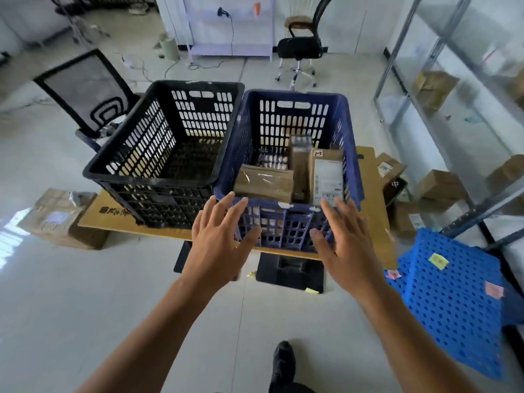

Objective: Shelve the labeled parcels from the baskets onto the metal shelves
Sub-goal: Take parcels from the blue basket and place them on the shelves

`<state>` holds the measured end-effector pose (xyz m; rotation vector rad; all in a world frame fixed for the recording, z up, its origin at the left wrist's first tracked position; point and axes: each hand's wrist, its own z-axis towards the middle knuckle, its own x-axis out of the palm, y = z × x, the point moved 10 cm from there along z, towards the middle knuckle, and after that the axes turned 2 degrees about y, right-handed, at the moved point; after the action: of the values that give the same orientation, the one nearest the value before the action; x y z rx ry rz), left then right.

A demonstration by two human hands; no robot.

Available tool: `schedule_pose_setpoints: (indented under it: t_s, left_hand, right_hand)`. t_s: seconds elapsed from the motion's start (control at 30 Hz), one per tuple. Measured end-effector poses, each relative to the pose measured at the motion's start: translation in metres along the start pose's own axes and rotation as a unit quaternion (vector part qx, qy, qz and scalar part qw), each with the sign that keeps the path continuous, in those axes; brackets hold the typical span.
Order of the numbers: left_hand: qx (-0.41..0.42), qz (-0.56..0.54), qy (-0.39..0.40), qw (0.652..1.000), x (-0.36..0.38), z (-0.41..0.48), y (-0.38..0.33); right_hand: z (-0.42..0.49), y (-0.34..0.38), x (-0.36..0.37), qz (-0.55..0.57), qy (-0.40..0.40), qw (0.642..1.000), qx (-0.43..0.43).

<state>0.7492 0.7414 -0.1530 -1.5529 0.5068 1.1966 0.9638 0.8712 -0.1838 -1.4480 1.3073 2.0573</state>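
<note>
The black basket point(158, 177) looks empty, so leave it; left hand point(218, 245) and right hand point(346, 239) hover at the blue basket's point(283, 228) near wall, fingers point(225, 202) spread wide, holding nothing; best to reach over the rim, grip the labeled parcel point(327, 177) at its right side, then turn to the metal shelves point(442, 89).

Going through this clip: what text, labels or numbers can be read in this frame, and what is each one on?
"2-3", handwritten, as far as it reads: small tag on the upright parcel in the blue basket.
Shipping label on that parcel: too small to read.
Dark print on the cardboard sheet: blurred.
Sticky notes on the blue crate: unreadable.
Label on the floor box: blurred.
</note>
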Motion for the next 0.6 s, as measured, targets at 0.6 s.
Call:
schedule_pose_setpoints:
  t_s: [0.6]
  left_hand:
    - [0.081,-0.041,0.217,0.972,0.091,0.239,-0.066]
  right_hand:
    - [0.141,-0.095,0.004,-0.096,0.047,0.983,0.151]
